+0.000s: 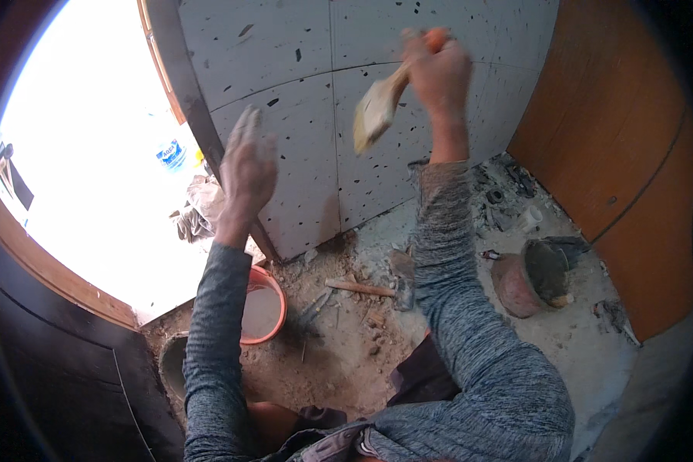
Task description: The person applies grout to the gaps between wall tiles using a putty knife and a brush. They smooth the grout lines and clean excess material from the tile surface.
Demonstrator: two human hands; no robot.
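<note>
Open air is being left between the left hand [246, 165] and the right hand [437, 73]. Passage ahead of both is being blocked by the speckled tiled wall [300, 92]. Below them, the floor is being crowded by an orange bucket [277, 296], a hammer [377, 286] and a mortar pan [527, 273].

Hard daylight pours through the doorway [92, 177] at left and burns it out to white, leaving the tiled wall [308, 100] evenly lit, the floor [346, 346] dimmer, the raised brush [377, 108] motion-blurred, and the fisheye rim dark and bent.
</note>
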